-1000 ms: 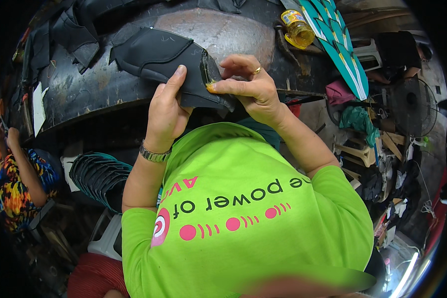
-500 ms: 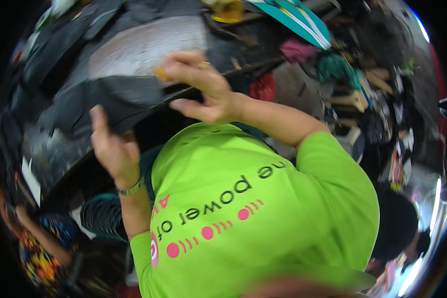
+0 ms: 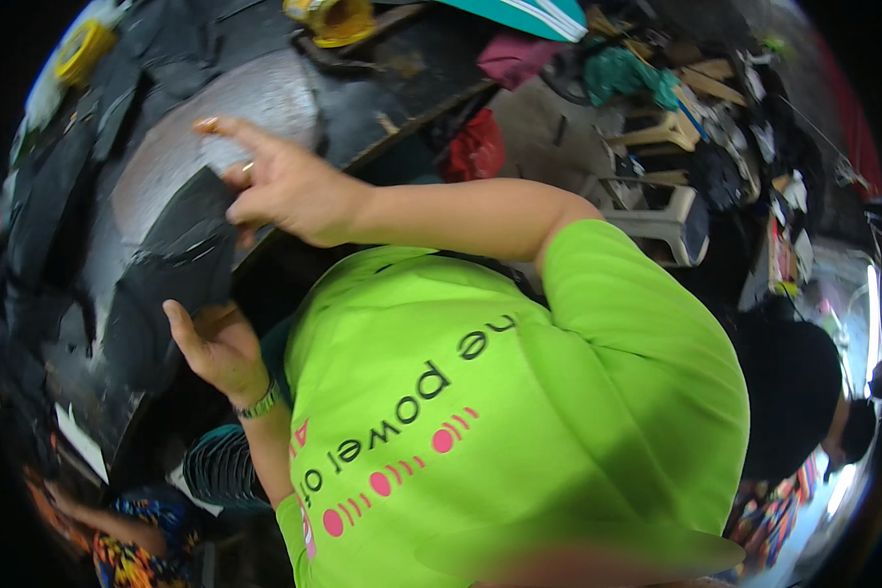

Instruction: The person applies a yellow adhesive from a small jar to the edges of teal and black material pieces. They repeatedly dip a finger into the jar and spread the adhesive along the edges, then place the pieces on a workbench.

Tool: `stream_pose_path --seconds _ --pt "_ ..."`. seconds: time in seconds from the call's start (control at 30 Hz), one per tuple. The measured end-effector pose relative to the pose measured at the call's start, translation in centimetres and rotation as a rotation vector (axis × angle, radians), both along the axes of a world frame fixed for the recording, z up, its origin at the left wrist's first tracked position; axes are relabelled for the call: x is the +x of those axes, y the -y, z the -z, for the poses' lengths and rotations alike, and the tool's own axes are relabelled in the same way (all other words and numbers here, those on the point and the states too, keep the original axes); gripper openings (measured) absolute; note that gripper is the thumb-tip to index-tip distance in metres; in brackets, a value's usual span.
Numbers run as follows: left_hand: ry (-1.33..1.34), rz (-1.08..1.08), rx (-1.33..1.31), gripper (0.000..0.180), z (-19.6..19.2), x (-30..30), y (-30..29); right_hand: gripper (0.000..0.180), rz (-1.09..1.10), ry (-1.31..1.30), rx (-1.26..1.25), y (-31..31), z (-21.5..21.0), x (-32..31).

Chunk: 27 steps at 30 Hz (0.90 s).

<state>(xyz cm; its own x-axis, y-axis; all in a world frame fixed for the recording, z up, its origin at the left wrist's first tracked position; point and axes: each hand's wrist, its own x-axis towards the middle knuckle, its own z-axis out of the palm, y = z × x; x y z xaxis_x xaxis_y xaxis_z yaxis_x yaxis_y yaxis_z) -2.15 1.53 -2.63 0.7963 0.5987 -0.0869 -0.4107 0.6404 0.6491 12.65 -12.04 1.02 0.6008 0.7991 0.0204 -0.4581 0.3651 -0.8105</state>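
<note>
My left hand [image 3: 222,355] is holding black material [image 3: 171,284]; whether my right hand [image 3: 294,191] is, I can't tell; its smeared fingertip [image 3: 208,125], brushing, could stain.

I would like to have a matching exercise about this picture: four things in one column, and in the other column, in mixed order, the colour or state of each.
Things:
1. right hand
2. shirt
3. left hand
4. flat, flexible piece

Colours or states:
A. black, in the grasp of one hand
B. has a band around its wrist
C. has an orange smear on one fingertip
D. lime green, with printing

Right pairs: 1-C, 2-D, 3-B, 4-A
</note>
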Motion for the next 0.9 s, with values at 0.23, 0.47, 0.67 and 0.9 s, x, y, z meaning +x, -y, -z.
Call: stream_pose_path --seconds 0.23,0.47,0.67,0.9 --pt "-0.016 0.174 0.089 0.04 -0.4 0.5 -2.3 0.081 -0.011 0.182 -0.085 1.4 -1.3 1.6" --pt "-0.202 -0.023 0.213 0.034 -1.1 0.3 -2.3 0.032 0.485 1.311 -0.614 7.9 -2.0 5.6" --pt "-0.133 0.091 0.313 0.027 -1.0 0.9 -0.7 0.048 0.519 1.405 -1.228 9.8 -2.1 9.5" --pt "-0.114 0.123 0.321 0.025 -1.9 1.5 0.2 0.054 0.285 1.387 -1.389 8.8 -2.5 10.1"
